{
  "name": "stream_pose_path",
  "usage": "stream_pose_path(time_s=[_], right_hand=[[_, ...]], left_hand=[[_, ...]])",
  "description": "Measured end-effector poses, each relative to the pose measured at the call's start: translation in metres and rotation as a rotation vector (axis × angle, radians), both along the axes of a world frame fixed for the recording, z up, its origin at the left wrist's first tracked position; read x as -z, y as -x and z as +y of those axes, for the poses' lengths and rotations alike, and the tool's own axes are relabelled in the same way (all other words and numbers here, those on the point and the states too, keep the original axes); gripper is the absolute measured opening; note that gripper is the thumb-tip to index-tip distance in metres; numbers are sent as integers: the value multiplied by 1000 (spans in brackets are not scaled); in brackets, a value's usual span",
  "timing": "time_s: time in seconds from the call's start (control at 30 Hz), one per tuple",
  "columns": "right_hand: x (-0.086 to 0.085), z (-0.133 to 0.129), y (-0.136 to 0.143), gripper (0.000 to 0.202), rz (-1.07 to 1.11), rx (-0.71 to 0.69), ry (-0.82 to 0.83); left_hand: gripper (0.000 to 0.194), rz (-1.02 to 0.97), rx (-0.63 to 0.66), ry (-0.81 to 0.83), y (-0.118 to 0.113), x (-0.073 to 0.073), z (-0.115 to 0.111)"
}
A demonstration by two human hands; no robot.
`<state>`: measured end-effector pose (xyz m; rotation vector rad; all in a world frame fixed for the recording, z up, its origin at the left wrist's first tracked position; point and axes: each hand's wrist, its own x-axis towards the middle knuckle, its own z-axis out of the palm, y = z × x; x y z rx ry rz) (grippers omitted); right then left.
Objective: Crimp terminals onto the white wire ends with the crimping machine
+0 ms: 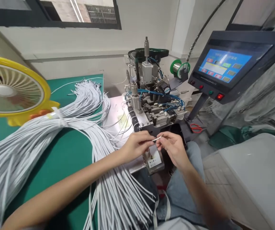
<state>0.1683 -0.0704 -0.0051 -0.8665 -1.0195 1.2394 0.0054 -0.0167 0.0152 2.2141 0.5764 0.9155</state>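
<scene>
Just in front of the machine, my left hand pinches a thin white cable near its end. My right hand has thumb and forefinger closed on the tip of the same cable, where a dark end pokes out. A large bundle of white cables hangs over the table edge below my left forearm. Its other strands fan out at the back of the green table, tied near the middle with a white strap.
A yellow fan stands at the left. To the right are a control panel with a lit screen, a green wire spool and red-handled scissors. A white surface lies at the lower right.
</scene>
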Motion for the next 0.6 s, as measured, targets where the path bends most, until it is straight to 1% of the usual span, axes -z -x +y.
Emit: stream_pose_path(time_s=[0.1, 0.17, 0.2, 0.27, 0.37, 0.43, 0.5, 0.53, 0.6], right_hand=[[3, 3, -1, 26, 22, -75, -22], [5, 7, -2, 28, 10, -86, -19], [5, 8, -2, 27, -16, -72, -20], [6, 11, -1, 24, -108, -5, -50], [5, 12, 1, 17, -291, 114, -171], [3, 11, 2, 15, -430, 205, -249], [1, 10, 2, 14, -588, 301, -304], [-1, 9, 1, 14, -667, 328, -321], [-3, 10, -2, 15, -797, 318, -329]], left_hand=[[18, -57, 31, 150, 2, 0, -2], [19, -57, 54, 221, 3, -2, -3], [19, -42, 58, 223, 3, -3, -3], [19, -3, 39, 170, 3, -4, -3], [22, 33, 25, 110, 1, -5, -3], [24, 49, 25, 101, 0, -4, -2], [23, 79, 1, 45, 1, -2, -1], [22, 93, -16, -4, 2, -1, 0], [23, 125, -45, -110, 3, 1, 2]])
